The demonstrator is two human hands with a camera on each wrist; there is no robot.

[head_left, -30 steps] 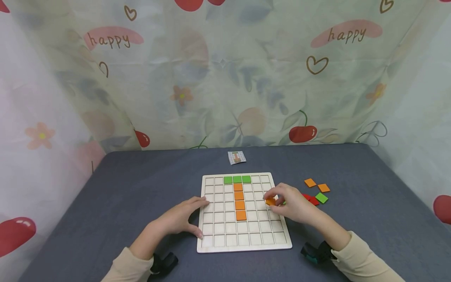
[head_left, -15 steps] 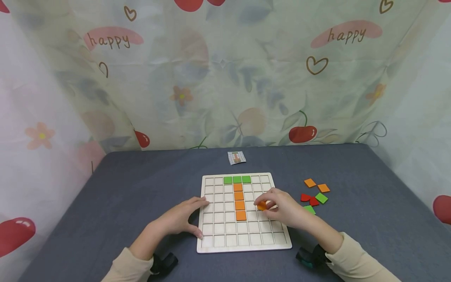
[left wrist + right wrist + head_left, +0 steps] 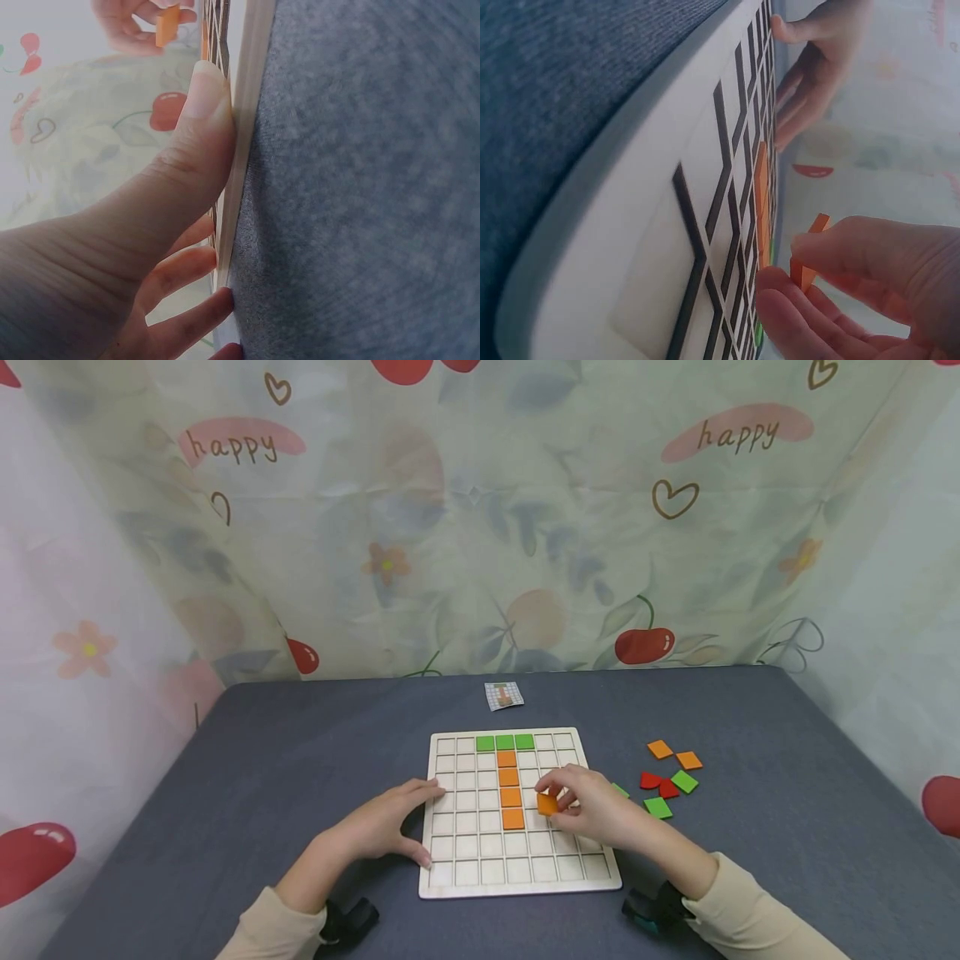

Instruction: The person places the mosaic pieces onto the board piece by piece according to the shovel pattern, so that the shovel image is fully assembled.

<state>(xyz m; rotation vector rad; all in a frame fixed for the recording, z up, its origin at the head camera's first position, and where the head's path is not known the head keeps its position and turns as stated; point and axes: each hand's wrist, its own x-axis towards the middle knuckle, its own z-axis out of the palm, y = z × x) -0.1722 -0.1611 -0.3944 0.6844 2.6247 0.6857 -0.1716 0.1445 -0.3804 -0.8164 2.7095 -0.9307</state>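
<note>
My right hand [image 3: 596, 806] pinches an orange square tile [image 3: 547, 804] between thumb and fingers, held over the right half of a white grid board [image 3: 480, 888]. In the right wrist view the tile [image 3: 805, 259] stands tilted, above the board's surface. My left hand [image 3: 378, 827] rests on the board's left edge, its thumb [image 3: 206, 105] and fingertips touching the rim with the fingers spread. On the board, a row of green tiles [image 3: 505, 742] lies along the top, and a column of orange tiles [image 3: 510, 797] runs down from its middle.
Right of the board lie loose tiles: orange ones [image 3: 689, 761], red ones [image 3: 650, 780] and green ones [image 3: 658, 808]. A small card with a printed grid pattern [image 3: 504, 695] lies behind the board on the dark grey tabletop [image 3: 337, 727]. A patterned curtain [image 3: 472, 527] hangs behind.
My right hand has moved left over the board with the orange tile, nearer the orange column. Green tiles at the right came into sight. The left hand has stayed in place.
</note>
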